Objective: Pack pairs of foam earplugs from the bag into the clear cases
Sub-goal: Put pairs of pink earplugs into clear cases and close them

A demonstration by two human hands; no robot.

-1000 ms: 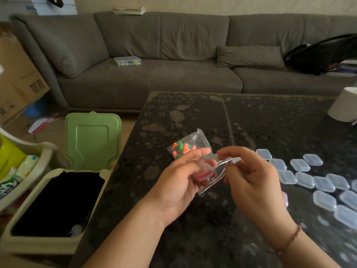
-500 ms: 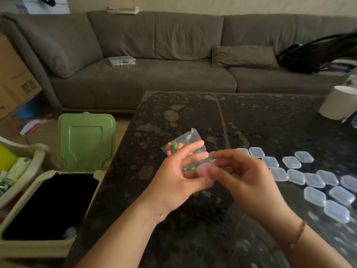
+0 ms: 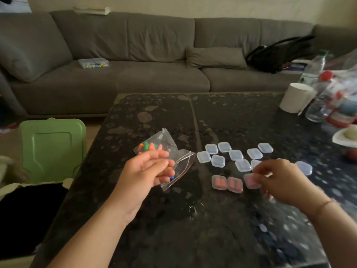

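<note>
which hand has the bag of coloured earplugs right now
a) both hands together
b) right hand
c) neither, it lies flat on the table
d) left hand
d: the left hand holds the bag up off the table, while the right hand is over by the filled cases, fingers on a pink-filled case.

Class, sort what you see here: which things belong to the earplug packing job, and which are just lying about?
Job: bag of earplugs in the left hand; filled case at the right hand; empty clear cases.

Lying about: paper roll, water bottle, green-lidded bin, sofa.
</note>
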